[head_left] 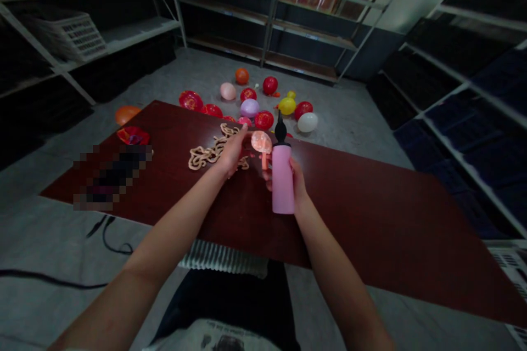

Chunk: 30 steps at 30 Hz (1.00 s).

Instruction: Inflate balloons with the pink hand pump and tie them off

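Observation:
My right hand (pixel 297 182) is wrapped round a pink hand pump (pixel 282 176) with a black nozzle, held upright over the dark red table (pixel 370 214). A small pink balloon (pixel 262 142), limp and barely filled, hangs just left of the pump's nozzle. My left hand (pixel 234 149) is beside it, fingers pinched by the balloon; whether they grip it is unclear. Below that hand, beige cut-out shapes (pixel 208 153) lie on the table.
Several inflated balloons (pixel 263 119), red, yellow, white, purple and orange, lie on the grey floor beyond the table. A red item (pixel 132 135) rests at the table's left end. Metal shelving lines the walls. A black cable (pixel 107 236) runs on the floor at left.

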Each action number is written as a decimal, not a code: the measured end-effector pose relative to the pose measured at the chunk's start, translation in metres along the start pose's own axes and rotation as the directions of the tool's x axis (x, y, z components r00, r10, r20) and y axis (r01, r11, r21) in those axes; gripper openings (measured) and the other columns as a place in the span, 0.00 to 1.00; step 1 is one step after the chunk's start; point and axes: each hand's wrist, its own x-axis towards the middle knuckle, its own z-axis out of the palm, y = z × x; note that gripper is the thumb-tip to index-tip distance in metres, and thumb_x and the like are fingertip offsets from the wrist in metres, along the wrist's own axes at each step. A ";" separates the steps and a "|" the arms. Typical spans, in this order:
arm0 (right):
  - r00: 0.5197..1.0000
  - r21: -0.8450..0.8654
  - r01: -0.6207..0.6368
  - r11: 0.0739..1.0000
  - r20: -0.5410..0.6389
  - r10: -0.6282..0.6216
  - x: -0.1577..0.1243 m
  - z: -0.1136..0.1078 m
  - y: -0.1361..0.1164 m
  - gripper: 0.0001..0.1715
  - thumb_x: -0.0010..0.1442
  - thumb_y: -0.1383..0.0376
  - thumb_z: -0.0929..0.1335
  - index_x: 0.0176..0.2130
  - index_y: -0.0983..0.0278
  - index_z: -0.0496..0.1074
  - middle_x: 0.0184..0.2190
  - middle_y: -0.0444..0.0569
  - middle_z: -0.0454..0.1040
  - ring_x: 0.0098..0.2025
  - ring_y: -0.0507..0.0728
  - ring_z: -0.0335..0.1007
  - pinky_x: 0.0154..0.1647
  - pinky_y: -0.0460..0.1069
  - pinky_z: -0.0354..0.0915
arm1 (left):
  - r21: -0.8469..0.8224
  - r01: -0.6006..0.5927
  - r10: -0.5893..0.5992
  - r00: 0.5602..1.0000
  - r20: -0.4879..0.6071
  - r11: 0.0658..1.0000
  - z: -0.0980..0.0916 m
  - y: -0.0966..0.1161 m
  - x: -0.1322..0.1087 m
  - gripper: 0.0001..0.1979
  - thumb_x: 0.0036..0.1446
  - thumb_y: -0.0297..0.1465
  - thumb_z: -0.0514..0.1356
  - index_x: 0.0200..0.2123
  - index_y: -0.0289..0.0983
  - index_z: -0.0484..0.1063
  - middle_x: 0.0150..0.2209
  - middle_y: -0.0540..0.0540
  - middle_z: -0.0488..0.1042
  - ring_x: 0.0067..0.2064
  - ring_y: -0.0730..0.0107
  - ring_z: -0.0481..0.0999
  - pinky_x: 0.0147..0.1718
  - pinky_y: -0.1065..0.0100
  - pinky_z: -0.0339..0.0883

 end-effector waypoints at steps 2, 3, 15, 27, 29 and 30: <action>1.000 -0.011 0.020 1.000 0.019 -0.019 0.000 -0.001 0.001 0.37 0.53 0.39 0.69 0.51 0.60 0.71 0.32 0.46 0.77 0.27 0.51 0.68 0.21 0.44 0.64 | -0.044 0.025 -0.022 0.998 0.051 0.999 -0.005 0.003 -0.001 0.25 0.70 0.47 0.51 0.44 0.33 0.78 0.43 0.36 0.80 0.38 0.62 0.79 0.26 0.71 0.68; 0.999 -0.009 0.025 1.000 0.024 -0.024 0.001 -0.001 0.002 0.37 0.54 0.39 0.68 0.52 0.60 0.71 0.31 0.45 0.76 0.26 0.51 0.67 0.21 0.44 0.65 | -0.054 0.033 -0.029 0.997 0.073 0.998 -0.006 0.003 -0.001 0.23 0.71 0.44 0.50 0.48 0.33 0.77 0.47 0.36 0.79 0.40 0.62 0.79 0.28 0.70 0.69; 0.997 0.012 0.042 0.999 -0.070 -0.041 0.001 0.000 -0.003 0.41 0.53 0.39 0.68 0.56 0.61 0.69 0.26 0.43 0.73 0.25 0.52 0.65 0.22 0.45 0.65 | 0.481 -0.154 0.135 0.988 0.073 0.863 0.000 -0.002 -0.019 0.17 0.69 0.39 0.59 0.30 0.36 0.73 0.23 0.48 0.73 0.23 0.71 0.74 0.24 0.72 0.66; 0.997 -0.147 -0.017 0.989 0.074 0.028 -0.010 0.006 -0.006 0.48 0.54 0.35 0.62 0.62 0.61 0.66 0.33 0.49 0.78 0.24 0.52 0.61 0.19 0.45 0.59 | -0.011 0.125 -0.120 0.974 0.192 0.992 0.013 -0.003 -0.032 0.14 0.62 0.40 0.66 0.42 0.35 0.81 0.40 0.43 0.81 0.40 0.67 0.80 0.40 0.71 0.74; 0.996 -0.144 -0.013 0.990 0.082 0.025 -0.011 0.008 -0.005 0.47 0.53 0.36 0.64 0.61 0.60 0.66 0.43 0.52 0.79 0.25 0.51 0.62 0.18 0.45 0.59 | -0.056 0.106 -0.097 0.985 0.141 0.993 0.010 0.002 -0.030 0.10 0.62 0.34 0.66 0.44 0.35 0.80 0.43 0.43 0.81 0.41 0.69 0.80 0.37 0.74 0.73; 0.996 -0.134 -0.004 0.991 0.090 0.016 -0.011 0.009 -0.005 0.46 0.53 0.36 0.64 0.61 0.59 0.67 0.47 0.53 0.79 0.25 0.51 0.63 0.17 0.44 0.60 | -0.089 0.098 -0.090 0.991 0.096 0.991 0.007 0.004 -0.028 0.09 0.64 0.34 0.64 0.45 0.36 0.80 0.44 0.43 0.81 0.41 0.69 0.81 0.36 0.74 0.74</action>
